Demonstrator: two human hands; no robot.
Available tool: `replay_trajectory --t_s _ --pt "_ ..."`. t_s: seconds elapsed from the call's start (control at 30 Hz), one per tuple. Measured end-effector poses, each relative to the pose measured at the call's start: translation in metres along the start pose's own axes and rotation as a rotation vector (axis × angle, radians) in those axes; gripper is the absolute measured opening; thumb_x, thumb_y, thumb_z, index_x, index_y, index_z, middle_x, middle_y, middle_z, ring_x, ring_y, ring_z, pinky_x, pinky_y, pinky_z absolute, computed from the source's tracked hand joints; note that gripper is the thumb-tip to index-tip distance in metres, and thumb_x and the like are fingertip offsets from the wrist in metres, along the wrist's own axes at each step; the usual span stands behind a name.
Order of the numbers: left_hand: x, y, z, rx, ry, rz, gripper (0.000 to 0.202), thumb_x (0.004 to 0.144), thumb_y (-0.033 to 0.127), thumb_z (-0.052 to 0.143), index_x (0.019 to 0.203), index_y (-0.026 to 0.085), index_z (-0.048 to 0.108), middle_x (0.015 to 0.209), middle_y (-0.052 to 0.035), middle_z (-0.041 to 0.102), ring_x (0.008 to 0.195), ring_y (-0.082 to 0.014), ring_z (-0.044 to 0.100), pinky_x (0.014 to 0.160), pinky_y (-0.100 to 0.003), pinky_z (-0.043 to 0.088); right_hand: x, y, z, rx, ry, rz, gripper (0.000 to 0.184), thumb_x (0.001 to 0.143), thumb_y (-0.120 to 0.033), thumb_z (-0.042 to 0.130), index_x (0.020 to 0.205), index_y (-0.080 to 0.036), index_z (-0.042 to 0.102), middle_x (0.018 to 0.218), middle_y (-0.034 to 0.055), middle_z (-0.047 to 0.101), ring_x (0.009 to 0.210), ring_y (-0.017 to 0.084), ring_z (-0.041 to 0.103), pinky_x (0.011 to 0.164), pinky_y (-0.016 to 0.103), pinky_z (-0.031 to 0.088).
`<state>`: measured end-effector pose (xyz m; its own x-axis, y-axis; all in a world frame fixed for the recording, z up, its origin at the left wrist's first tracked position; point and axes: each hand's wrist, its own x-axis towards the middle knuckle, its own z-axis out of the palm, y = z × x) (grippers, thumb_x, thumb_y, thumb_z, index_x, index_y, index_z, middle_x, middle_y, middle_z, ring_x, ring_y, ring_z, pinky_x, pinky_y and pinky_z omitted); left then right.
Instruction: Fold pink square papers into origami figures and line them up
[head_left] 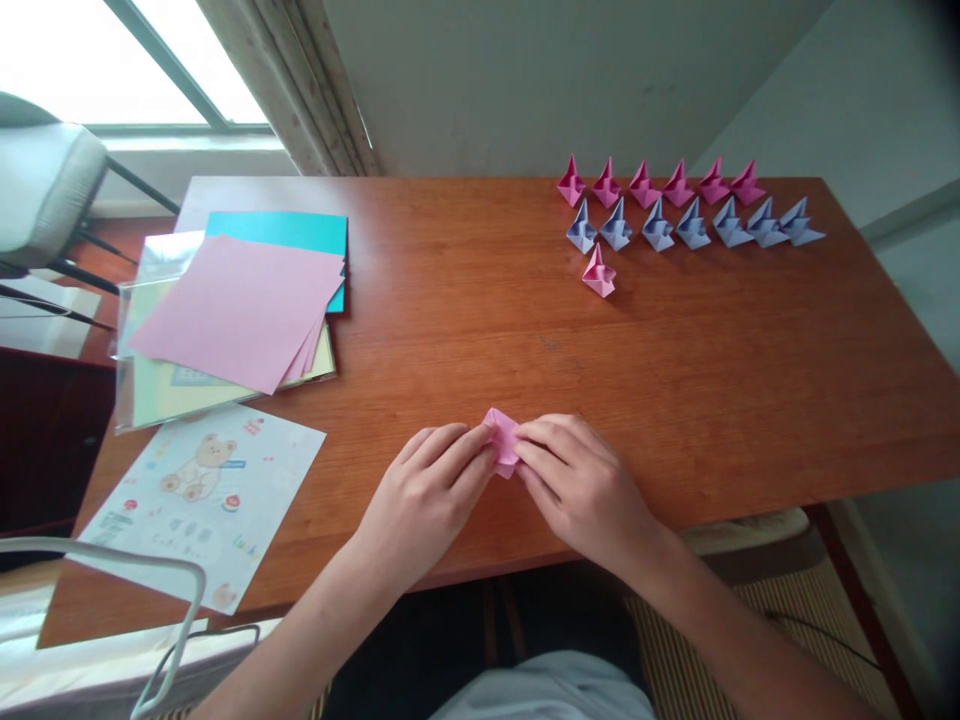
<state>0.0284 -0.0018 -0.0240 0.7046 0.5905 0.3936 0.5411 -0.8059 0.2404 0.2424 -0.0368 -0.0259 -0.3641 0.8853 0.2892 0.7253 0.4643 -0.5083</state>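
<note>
Close to the table's front edge, a small folded piece of pink paper (503, 443) is held between my two hands. My left hand (435, 485) pinches its left side, fingers closed. On the opposite side, the closed fingers of my right hand (577, 480) grip the paper's right edge. Parts of the paper are covered by the fingertips. Farther back on the right stands a light pink origami figure (599, 272) with pointed tips. Behind it are a row of lavender origami figures (658, 226) and a row of darker pink origami figures (643, 186).
On the left of the wooden table (450, 330) lie pink paper sheets (240, 305) over a turquoise sheet (285, 228) and a clear plastic packet (142, 385). A white sheet with a bear print (277, 470) lies nearer. A chair (45, 165) stands beyond the table's left side.
</note>
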Motion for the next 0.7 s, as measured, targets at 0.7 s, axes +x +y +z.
replay_trajectory --t_s 0.7 --pt "-0.002 0.014 0.004 -0.078 0.098 -0.182 0.012 0.093 0.011 0.063 0.101 0.017 0.069 0.103 -0.0047 0.077 0.091 -0.0198 0.071 0.084 -0.033 0.054 -0.007 -0.015 0.009 -0.024 0.13 0.18 0.018 0.095 -0.014 0.062 0.105 -0.022 0.074 0.106 0.0065 0.074 0.1 0.023 0.063 0.089 0.039 0.054"
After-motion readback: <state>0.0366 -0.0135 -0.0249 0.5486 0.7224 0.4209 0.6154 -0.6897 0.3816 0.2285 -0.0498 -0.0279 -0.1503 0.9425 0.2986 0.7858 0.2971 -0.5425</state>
